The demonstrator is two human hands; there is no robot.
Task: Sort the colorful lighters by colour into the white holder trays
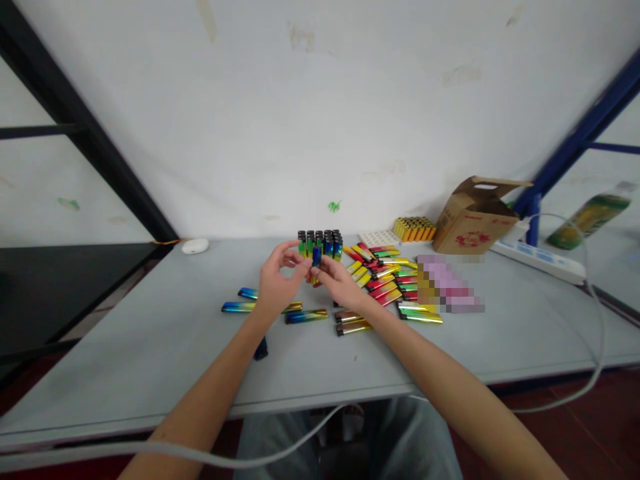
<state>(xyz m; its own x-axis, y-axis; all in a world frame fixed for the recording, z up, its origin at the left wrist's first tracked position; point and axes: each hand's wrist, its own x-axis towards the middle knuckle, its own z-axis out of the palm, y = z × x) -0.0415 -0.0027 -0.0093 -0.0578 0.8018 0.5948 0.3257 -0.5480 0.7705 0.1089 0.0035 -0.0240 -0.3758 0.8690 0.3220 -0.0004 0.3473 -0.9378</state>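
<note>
A blue lighter point(317, 256) stands upright between my two hands above the middle of the table. My left hand point(279, 277) pinches it from the left with the thumb near its side, its other fingers curled. From the right, my right hand point(340, 283) closes its fingertips on the lower part. Directly behind stand rows of upright lighters with black tops point(333, 244). Loose blue-and-gold lighters lie below the hands, one blue-yellow lighter point(306, 317) in front and another lighter point(237, 307) at the left. My left arm partly covers some of them.
A pile of red, yellow and green lighters point(385, 288) spreads to the right. Behind it are a white holed tray point(379, 238), a block of yellow lighters point(415, 230) and an open cardboard box point(473, 223). A power strip point(540, 259) and white case point(195, 247) lie farther out.
</note>
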